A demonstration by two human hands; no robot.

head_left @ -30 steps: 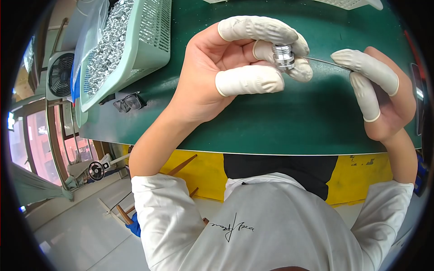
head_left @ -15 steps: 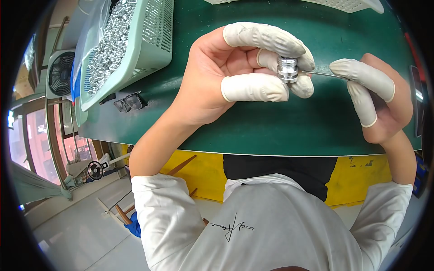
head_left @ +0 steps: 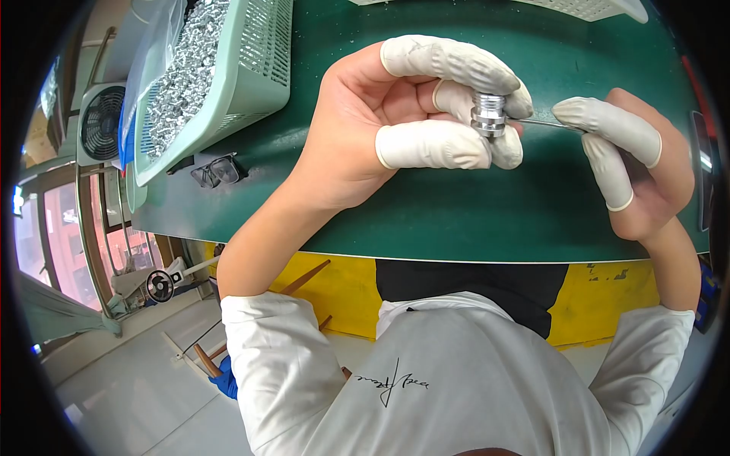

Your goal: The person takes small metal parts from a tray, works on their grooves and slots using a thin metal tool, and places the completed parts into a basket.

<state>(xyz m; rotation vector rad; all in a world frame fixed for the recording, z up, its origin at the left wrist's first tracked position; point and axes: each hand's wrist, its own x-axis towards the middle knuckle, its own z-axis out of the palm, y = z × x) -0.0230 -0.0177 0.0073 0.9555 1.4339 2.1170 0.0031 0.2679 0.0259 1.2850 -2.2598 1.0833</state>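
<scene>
My left hand [head_left: 426, 114], with white rubber cots on its fingers, is closed on a small shiny metal fitting [head_left: 488, 114] with ridged, ring-shaped steps. The fitting sits between the thumb and the fingertips. My right hand [head_left: 620, 144], also in finger cots, pinches a thin metal rod [head_left: 544, 123] between thumb and forefinger. The rod's far end reaches the right side of the fitting, beside the left fingertips. Whether its tip is inside the fitting or only against it, I cannot tell. Both hands are above the green tabletop [head_left: 471, 216].
A pale green plastic basket [head_left: 262, 57] full of small metal parts [head_left: 186, 80] stands at the upper left. Folded dark glasses [head_left: 217, 172] lie beside it. Part of a white basket [head_left: 585, 7] shows at the far edge. A dark flat device [head_left: 700, 171] lies at the right.
My left hand and the fitting have shifted slightly to the right, and the fitting has turned or tilted a little. My right hand with the rod has hardly moved.
</scene>
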